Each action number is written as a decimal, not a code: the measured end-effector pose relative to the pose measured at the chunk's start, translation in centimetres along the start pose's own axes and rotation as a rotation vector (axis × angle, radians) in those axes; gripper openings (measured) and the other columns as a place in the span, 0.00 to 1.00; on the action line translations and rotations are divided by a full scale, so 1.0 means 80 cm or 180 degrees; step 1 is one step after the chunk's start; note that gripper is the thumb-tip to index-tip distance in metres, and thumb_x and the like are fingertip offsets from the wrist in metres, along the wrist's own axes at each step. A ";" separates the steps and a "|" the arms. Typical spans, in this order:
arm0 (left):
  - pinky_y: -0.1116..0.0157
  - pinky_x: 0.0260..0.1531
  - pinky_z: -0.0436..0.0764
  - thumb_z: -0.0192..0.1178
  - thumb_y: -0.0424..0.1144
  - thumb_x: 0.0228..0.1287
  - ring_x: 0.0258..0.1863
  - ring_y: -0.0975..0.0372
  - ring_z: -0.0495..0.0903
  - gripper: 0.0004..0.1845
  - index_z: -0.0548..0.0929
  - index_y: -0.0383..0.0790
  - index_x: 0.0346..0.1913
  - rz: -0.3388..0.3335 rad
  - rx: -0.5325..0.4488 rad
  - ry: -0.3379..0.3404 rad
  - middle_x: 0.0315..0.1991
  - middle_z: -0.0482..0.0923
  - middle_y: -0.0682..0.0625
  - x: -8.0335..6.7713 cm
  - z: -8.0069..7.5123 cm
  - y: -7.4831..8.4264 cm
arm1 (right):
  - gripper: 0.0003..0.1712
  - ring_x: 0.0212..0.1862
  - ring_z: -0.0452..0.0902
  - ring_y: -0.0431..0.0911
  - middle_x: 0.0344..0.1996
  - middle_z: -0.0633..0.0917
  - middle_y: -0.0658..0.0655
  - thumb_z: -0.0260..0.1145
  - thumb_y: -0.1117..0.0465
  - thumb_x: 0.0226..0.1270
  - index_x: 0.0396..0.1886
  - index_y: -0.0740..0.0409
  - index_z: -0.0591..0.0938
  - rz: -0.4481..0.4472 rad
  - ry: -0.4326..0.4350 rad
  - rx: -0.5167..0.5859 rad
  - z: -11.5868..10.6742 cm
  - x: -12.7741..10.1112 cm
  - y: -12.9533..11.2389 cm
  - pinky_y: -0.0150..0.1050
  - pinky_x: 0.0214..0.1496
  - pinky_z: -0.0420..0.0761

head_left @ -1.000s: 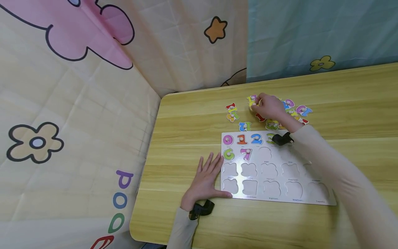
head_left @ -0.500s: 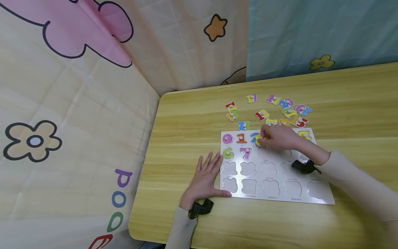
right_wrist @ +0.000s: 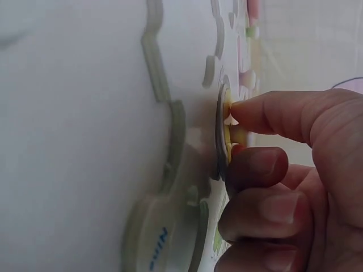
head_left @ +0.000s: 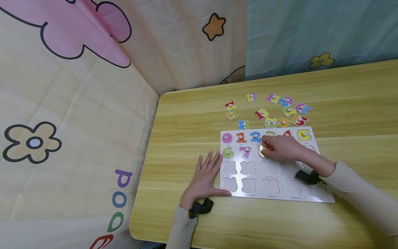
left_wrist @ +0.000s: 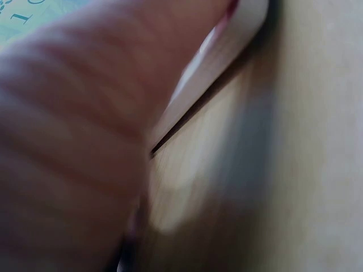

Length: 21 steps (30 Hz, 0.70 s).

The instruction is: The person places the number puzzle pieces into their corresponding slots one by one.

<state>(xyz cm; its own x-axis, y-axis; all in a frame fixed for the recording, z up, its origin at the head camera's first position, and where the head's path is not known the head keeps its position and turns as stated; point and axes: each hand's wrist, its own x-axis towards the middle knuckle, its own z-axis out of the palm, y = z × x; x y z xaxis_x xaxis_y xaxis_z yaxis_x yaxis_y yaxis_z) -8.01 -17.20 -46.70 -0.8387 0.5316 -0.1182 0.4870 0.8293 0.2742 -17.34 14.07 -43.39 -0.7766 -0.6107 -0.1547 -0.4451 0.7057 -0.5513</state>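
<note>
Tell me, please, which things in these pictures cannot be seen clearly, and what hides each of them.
- Yellow piece pinched by the right hand: head view, fingers cover its number; right wrist view shows it edge-on only.
- Green 3: head view, partly behind the right hand.
- Puzzle board: head view, right forearm covers some slots; printed words too small.
- Left hand: left wrist view, a blurred finger fills the frame.

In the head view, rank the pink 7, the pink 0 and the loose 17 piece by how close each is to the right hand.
From the right hand:
1. Pink 7, seated in the puzzle board's second row, just left of the hand.
2. Pink 0, top-left corner of the board.
3. Loose 17 piece, on the table beyond the board.
</note>
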 end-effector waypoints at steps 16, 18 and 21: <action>0.48 0.67 0.29 0.62 0.75 0.40 0.73 0.54 0.29 0.67 0.41 0.42 0.76 -0.0019 -0.0016 -0.0008 0.76 0.35 0.51 -0.001 0.001 0.001 | 0.10 0.18 0.64 0.41 0.15 0.69 0.47 0.64 0.55 0.64 0.28 0.51 0.71 -0.0002 -0.0258 -0.0076 -0.002 0.006 -0.002 0.34 0.20 0.58; 0.48 0.67 0.28 0.62 0.75 0.40 0.73 0.54 0.29 0.67 0.41 0.43 0.76 -0.0019 -0.0014 -0.0006 0.76 0.34 0.51 0.000 0.001 0.000 | 0.11 0.19 0.64 0.41 0.15 0.69 0.47 0.64 0.54 0.64 0.29 0.51 0.71 0.0019 -0.0255 -0.0054 -0.002 0.006 -0.002 0.34 0.20 0.58; 0.48 0.67 0.29 0.62 0.75 0.40 0.73 0.54 0.29 0.67 0.42 0.42 0.76 -0.0003 -0.0017 0.0015 0.76 0.35 0.51 0.000 0.001 -0.001 | 0.11 0.19 0.64 0.41 0.16 0.68 0.47 0.64 0.55 0.64 0.30 0.52 0.72 0.0019 -0.0231 -0.0036 -0.002 0.005 -0.002 0.34 0.20 0.57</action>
<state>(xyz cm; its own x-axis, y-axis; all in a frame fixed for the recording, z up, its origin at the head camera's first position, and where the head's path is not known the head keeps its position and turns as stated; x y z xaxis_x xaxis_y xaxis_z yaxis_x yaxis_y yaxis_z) -8.03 -17.22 -46.82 -0.8404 0.5299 -0.1139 0.4847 0.8289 0.2793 -17.64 13.75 -43.26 -0.7450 -0.6307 -0.2173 -0.4460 0.7132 -0.5408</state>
